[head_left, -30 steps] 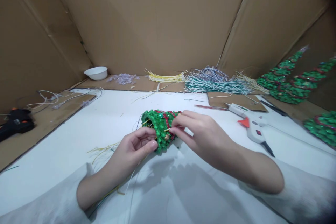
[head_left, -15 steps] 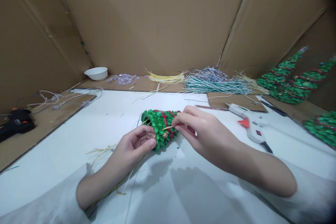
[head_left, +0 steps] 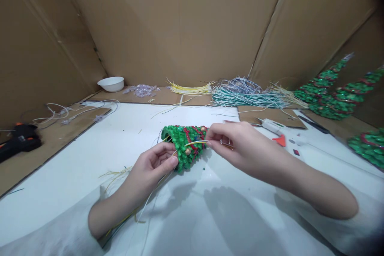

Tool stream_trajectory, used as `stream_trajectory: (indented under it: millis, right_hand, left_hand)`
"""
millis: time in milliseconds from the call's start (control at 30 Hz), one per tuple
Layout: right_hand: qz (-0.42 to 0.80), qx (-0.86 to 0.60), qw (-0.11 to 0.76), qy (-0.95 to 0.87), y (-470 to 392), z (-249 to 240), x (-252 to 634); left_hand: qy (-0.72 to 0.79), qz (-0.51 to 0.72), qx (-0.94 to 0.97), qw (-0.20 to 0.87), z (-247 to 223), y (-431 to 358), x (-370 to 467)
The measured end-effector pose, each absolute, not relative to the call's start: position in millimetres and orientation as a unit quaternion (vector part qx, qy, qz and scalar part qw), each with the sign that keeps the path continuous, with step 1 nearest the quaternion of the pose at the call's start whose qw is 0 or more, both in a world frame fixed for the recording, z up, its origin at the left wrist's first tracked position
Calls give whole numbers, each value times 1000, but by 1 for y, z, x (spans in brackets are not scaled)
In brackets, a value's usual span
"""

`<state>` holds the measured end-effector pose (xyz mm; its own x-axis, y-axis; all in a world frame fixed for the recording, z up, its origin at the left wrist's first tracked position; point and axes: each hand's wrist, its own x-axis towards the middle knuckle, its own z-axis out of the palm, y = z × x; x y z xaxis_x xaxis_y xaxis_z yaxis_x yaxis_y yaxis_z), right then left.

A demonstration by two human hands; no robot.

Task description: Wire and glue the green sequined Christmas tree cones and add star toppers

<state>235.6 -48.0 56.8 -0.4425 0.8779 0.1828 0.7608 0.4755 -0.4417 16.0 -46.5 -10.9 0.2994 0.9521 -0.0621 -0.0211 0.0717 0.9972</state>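
A small green tree (head_left: 183,156) with red garland and gold beads lies on its side, its hollow base facing left. My left hand (head_left: 160,163) is closed on the rim of that base, thumb in front. Thin wires come out of the opening and trail under my left wrist. My right hand (head_left: 223,140) pinches yellow and white wires (head_left: 198,142) that stick out of the tree's side, just right of the gold bead. The tree's tip is hidden behind my right fingers.
A white bowl (head_left: 111,84), clear purple pieces (head_left: 142,90), yellow wires (head_left: 192,89) and teal wires (head_left: 249,98) line the back. A black glue gun (head_left: 20,140) lies left. Right are a white glue gun (head_left: 271,126), a black-handled tool (head_left: 313,123) and decorated trees (head_left: 339,102).
My right hand has moved right, away from the tree's side, and a longer stretch of the wires now shows between tree and fingers. My left hand has stayed on the base.
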Motion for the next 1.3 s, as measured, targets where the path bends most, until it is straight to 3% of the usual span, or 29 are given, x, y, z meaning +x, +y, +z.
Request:
stream_trajectory:
  millis: [300, 633, 833, 1000, 1300]
  right_hand:
    - [7, -467, 220, -857, -43, 35, 222]
    - [49, -458, 276, -843, -43, 47, 231]
    - [7, -435, 241, -868, -43, 37, 223]
    - [17, -514, 184, -837, -44, 58, 239]
    - [-14, -479, 214, -851, -45, 52, 229]
  left_hand:
    - [430, 401, 553, 591, -13, -42, 13]
    - [430, 398, 553, 592, -13, -43, 12]
    - [410, 422, 519, 620, -14, -44, 15]
    - [409, 419, 508, 632, -19, -42, 11]
    - [430, 414, 506, 623, -15, -44, 14]
